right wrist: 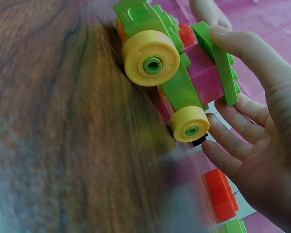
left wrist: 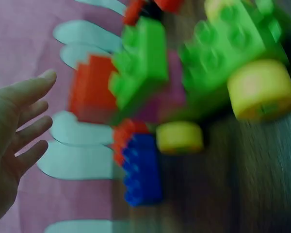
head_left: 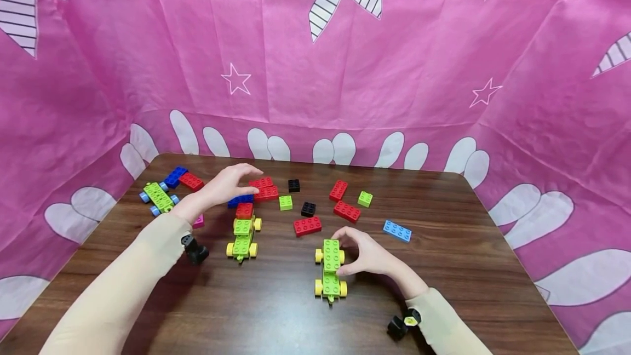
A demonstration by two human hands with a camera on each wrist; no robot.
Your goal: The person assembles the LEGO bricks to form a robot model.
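My right hand (head_left: 370, 256) is at the right side of a green toy car (head_left: 331, 284) with yellow wheels. Its thumb and fingers bracket the long green brick (right wrist: 220, 63) on top, which sits over a magenta brick (right wrist: 203, 73). My left hand (head_left: 222, 185) hovers above the table's left part with nothing in it, fingers extended in the left wrist view. Below and right of it stands a second green toy car (head_left: 241, 245), also yellow-wheeled, carrying a red brick (head_left: 244, 211). Red bricks (head_left: 266, 193) and a blue brick (head_left: 240, 200) lie just past the left fingertips.
At the far left is a green car base (head_left: 159, 197) with blue wheels, beside a dark blue brick (head_left: 175, 177). Several red, black and lime bricks are scattered mid-table, among them a red one (head_left: 308, 226). A light blue brick (head_left: 397, 230) lies right. Pink cloth borders the table.
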